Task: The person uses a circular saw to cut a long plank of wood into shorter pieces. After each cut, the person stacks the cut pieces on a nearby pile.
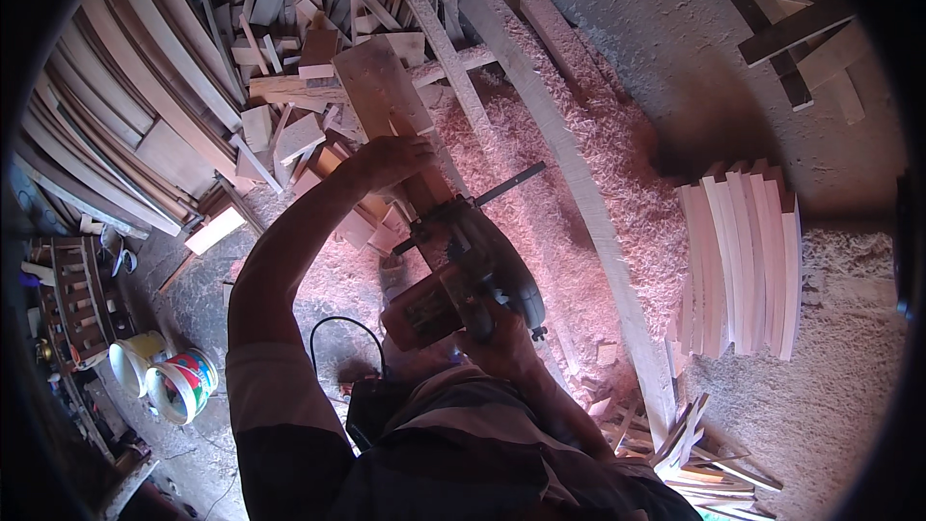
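Note:
A wooden board (386,87) lies lengthwise in front of me, above a heap of pinkish shavings. My left hand (395,162) reaches across it and grips it, the fingers laid over its top toward the right edge. My right hand (503,340) is wrapped around the rear handle of a circular saw (482,265). The saw's base rests at the near end of the board, just short of my left hand. A thin metal guide bar (511,183) sticks out from the saw to the right. The blade is hidden under the guard.
Offcuts (280,0) are piled beyond the board. Long curved planks (154,48) lean at the left. A long plank (579,174) runs along the right over shavings, near a stack of curved pieces (743,260). Buckets (183,386) stand at the lower left; a black cable (338,320) loops nearby.

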The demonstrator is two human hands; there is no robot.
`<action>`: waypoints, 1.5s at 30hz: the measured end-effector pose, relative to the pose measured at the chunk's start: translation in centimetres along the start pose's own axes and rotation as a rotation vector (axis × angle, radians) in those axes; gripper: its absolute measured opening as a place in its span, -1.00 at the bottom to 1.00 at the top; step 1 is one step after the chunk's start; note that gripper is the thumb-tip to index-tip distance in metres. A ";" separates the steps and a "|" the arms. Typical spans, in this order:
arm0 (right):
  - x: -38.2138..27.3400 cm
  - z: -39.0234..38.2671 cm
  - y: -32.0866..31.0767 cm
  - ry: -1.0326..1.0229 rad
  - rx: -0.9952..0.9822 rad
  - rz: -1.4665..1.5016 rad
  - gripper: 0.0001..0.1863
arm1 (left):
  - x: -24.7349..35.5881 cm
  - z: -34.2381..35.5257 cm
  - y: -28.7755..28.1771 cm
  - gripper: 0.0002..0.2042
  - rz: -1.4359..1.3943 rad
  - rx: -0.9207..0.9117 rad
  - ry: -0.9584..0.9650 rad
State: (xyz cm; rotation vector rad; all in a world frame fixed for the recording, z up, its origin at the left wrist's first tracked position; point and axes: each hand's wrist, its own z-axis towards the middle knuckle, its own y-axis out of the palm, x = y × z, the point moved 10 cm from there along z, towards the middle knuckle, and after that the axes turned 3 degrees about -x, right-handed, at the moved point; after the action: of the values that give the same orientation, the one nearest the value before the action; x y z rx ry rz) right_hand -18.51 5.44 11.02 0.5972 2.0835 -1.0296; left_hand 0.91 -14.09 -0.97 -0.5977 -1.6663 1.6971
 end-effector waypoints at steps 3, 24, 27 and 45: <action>-0.4 0.7 0.1 0.011 0.005 0.015 -0.21 | -0.4 -0.1 -0.4 -0.15 0.008 0.020 0.018; -3.9 6.6 0.8 -0.044 0.031 -0.028 -0.30 | -6.3 -0.2 -1.5 -0.12 0.123 -0.130 0.005; -4.2 7.4 0.8 -0.031 0.029 -0.029 -0.30 | -7.0 -1.4 -3.2 -0.12 0.001 -0.105 -0.132; -7.6 12.3 1.2 -0.102 0.063 -0.036 -0.41 | 11.6 -17.7 1.2 -0.57 -2.015 0.991 -1.119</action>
State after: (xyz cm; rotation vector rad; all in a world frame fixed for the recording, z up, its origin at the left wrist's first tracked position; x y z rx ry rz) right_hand -7.97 -4.59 11.18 0.5292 1.9860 -1.1268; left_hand 5.92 6.48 -1.93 2.0569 -0.6847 0.7080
